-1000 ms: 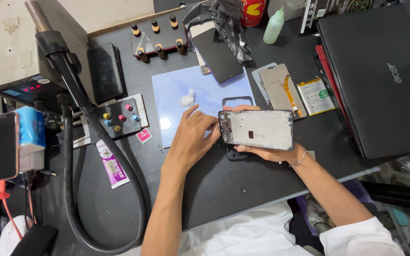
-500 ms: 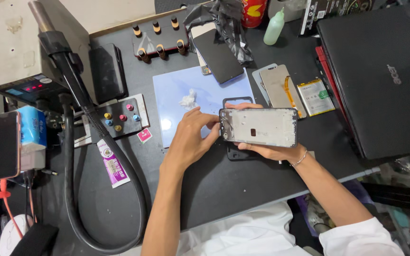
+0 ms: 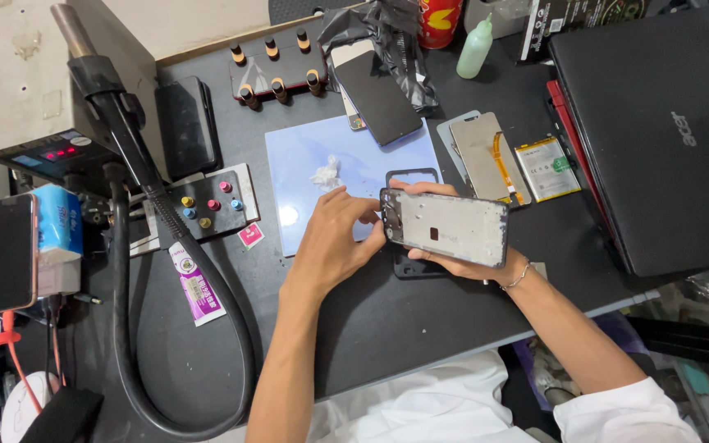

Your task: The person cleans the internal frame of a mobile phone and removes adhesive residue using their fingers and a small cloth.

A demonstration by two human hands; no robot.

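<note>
Dark desk [image 3: 207, 361]: phone frame [image 3: 446, 226] unmoved (both hands).

Phone frame [image 3: 449, 227] over the desk [image 3: 354, 328], mat [image 3: 346, 176] behind, laptop [image 3: 658, 123] right, heat station [image 3: 43, 90] far left

Closed black laptop [image 3: 658, 131] at right edge of dark table [image 3: 371, 328]. Light blue mat [image 3: 305, 164] mid-table, crumpled white wad [image 3: 326, 174] on it. Black phone [image 3: 377, 97] overlapping mat's top edge. Green dropper bottle [image 3: 476, 49] behind. Flat battery [image 3: 546, 168] beside laptop. Black hose [image 3: 125, 328] looping at left.
</note>
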